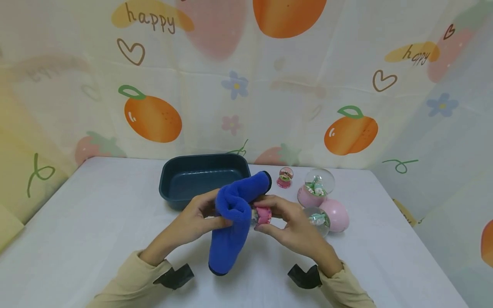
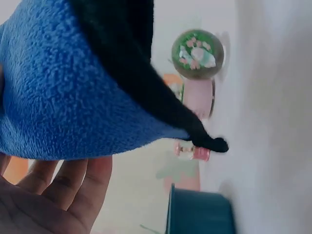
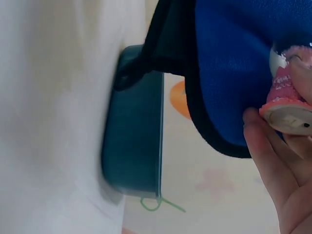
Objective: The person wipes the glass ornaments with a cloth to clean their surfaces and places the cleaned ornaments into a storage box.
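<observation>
A blue fleece cloth with black edging is draped over the glass of a small snow globe with a pink base. My left hand grips the cloth from the left, its thumb pressing a fold toward the glass. From the right, my right hand pinches the pink base between thumb and fingers. The globe is held sideways above the table, and its pale flat underside shows in the right wrist view. Most of the glass is hidden by the cloth. In the left wrist view the cloth covers part of my left hand.
Behind the hands stands a dark teal tub. To the right are a tiny globe on a pink base, a larger globe on a pink base, and another clear globe against a rounded pink piece. A printed curtain hangs behind the white table.
</observation>
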### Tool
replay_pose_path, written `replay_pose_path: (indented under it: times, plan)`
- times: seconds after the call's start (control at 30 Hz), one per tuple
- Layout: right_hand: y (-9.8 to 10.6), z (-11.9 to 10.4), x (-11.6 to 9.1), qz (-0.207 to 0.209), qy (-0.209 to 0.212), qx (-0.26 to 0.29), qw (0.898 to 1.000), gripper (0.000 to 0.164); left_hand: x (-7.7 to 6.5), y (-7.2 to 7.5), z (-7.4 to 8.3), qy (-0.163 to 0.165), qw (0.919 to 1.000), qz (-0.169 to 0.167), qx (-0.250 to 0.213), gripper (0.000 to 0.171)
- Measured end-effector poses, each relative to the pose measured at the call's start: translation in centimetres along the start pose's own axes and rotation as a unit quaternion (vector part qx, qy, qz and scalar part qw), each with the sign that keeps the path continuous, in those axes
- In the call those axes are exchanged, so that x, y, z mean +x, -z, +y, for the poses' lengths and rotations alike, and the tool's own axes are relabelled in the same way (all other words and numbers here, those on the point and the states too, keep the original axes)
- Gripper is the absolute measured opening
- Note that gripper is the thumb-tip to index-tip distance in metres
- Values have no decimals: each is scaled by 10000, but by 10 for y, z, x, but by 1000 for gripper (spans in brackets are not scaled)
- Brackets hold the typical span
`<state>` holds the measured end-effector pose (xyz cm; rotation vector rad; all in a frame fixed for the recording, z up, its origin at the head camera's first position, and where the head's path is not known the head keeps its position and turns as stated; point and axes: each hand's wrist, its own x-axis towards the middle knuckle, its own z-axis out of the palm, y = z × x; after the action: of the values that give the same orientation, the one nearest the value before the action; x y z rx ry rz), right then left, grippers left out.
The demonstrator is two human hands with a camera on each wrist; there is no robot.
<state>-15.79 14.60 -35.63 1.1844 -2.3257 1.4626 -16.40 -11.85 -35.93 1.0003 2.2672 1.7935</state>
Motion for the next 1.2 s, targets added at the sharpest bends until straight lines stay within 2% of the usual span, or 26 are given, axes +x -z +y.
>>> replay_pose_path:
  times: [0.07,0.27,0.4,0.5,0.67,0.8,0.87,0.93,1.0,1.1,1.2]
  plan:
    - [-1,0,1,-1,-57,-19,10000,41,0,-2,2,42,9999,-23,152,51]
    - [-1,-2,1,177,-290,-200,9992,43,1,-7,7,-335,9974,32,630,67]
    - [-2,-4,1,213,-446,-250,9985,42,1,-9,8,-375,9960,93,806,71]
    - [-2,-5,1,203,-576,-318,9976,43,1,-10,6,-539,9956,172,745,58]
    - [-2,-9,1,186,-776,-353,9962,43,1,-8,2,-1042,9925,471,428,34]
    - [-3,-10,2,236,-953,-318,9947,39,2,-8,-1,-1465,9855,775,357,24]
    - [-3,-11,2,285,-1010,-271,9941,38,2,-8,-1,-1531,9837,868,383,24]
    - [-3,-11,2,347,-1026,-277,9937,39,1,-8,0,-1351,9859,888,439,28]
    - [-3,-11,2,409,-954,-345,9940,40,0,-8,2,-990,9906,800,504,36]
    - [-4,-10,2,476,-636,-516,9955,42,0,-9,3,-415,9961,520,577,50]
    - [-4,-8,2,505,-195,-688,9962,42,1,-11,2,-143,9980,254,554,60]
